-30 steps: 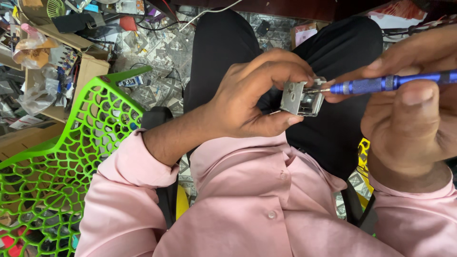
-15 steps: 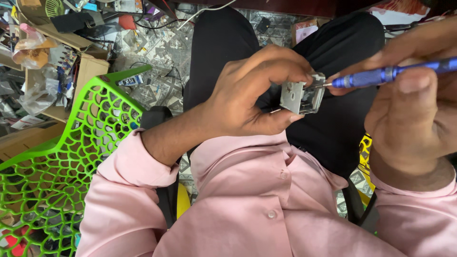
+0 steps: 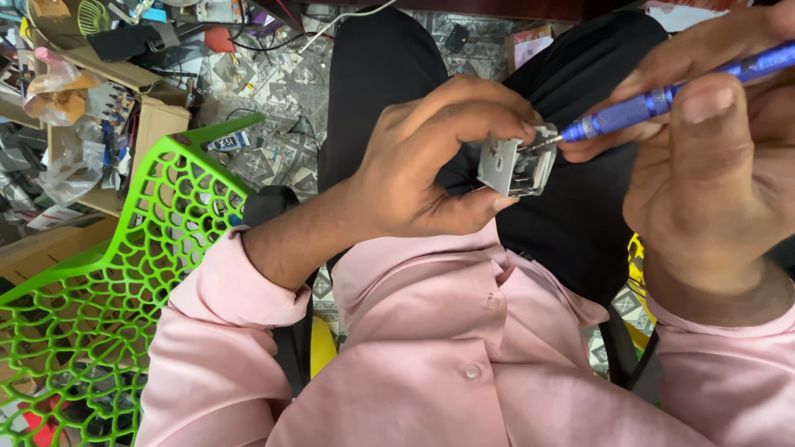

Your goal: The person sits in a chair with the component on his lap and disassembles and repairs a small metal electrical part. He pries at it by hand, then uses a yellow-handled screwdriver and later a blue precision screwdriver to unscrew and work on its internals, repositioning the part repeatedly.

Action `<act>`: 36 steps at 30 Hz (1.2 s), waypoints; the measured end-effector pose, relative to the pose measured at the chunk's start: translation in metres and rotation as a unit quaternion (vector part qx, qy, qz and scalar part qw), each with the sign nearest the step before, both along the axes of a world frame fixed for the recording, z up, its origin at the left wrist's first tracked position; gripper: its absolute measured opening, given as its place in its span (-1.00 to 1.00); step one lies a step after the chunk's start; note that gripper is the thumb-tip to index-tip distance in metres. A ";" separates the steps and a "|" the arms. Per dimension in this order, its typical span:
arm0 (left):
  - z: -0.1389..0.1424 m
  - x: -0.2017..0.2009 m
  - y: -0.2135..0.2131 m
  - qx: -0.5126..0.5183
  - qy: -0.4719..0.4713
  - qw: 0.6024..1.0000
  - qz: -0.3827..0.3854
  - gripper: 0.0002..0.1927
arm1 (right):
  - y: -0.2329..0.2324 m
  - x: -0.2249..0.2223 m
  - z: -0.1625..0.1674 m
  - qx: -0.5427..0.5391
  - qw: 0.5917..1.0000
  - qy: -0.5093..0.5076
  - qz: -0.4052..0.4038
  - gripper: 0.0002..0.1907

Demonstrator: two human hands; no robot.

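My left hand [image 3: 431, 165] pinches a small grey-white boxy part [image 3: 515, 165] between thumb and fingers, above my lap in black trousers. My right hand [image 3: 712, 141] grips a blue precision screwdriver [image 3: 662, 98], whose thin metal tip rests against the top right corner of the part. Both arms wear pink shirt sleeves. The underside of the part is hidden by my fingers.
A green lattice plastic chair [image 3: 108, 281] stands at the left. Behind it a cluttered floor [image 3: 273, 91] with patterned tiles holds cardboard boxes [image 3: 149, 124], plastic bags, cables and small tools. A yellow object [image 3: 636, 265] shows beside my right leg.
Both hands have shifted slightly. The screwdriver handle has tilted upward at the right, with its tip staying at the part held in my left hand.
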State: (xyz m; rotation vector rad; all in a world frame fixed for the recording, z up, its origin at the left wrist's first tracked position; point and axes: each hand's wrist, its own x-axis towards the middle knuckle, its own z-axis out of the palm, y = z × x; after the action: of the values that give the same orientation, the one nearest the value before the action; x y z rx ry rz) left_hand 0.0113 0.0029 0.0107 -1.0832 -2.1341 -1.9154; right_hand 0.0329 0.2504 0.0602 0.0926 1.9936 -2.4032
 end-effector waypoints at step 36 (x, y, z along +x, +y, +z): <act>-0.011 0.005 -0.019 0.068 -0.232 0.951 -0.193 -0.59 | 0.005 0.000 0.018 0.155 0.965 0.114 0.176 -0.64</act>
State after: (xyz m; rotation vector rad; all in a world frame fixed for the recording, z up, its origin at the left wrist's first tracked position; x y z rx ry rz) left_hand 0.0164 -0.0158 -0.0005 -1.1863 -2.0593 -2.6875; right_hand 0.0332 0.2551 0.0779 -0.5128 2.2367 -1.9468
